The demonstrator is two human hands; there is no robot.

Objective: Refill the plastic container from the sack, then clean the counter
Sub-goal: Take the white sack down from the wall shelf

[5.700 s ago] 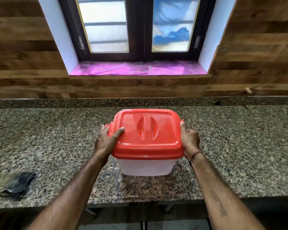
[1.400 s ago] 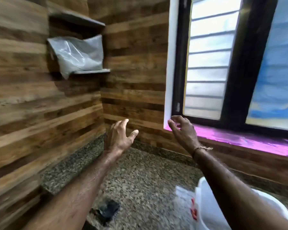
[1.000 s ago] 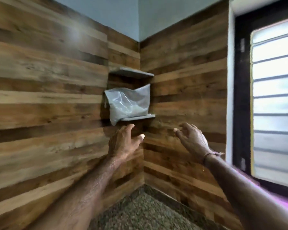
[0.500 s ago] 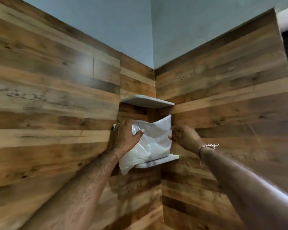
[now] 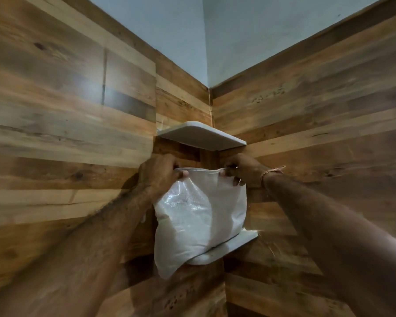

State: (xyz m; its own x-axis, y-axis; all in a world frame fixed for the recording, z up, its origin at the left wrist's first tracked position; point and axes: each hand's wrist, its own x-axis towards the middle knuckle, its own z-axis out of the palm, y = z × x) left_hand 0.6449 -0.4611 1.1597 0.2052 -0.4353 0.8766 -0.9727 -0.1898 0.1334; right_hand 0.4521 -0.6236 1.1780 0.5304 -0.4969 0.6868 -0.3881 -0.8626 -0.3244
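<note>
While left hand (image 5: 158, 177), right hand (image 5: 244, 173) pinch sack (image 5: 199, 218), shelf (image 5: 201, 136) (white) overhead

— What's the sack like?
— The sack (image 5: 199, 216) is white woven plastic, glossy and creased, and it bulges low down.
— Where is it?
— Upright in the wall corner, base on the lower shelf (image 5: 245, 242), with its bottom left corner sagging over the shelf's front edge.
— And the top?
— Stretched straight: the left hand (image 5: 158, 175) grips one top corner and the right hand (image 5: 242, 172) pinches the other.

Head view — tilted upward, close, facing corner
</note>
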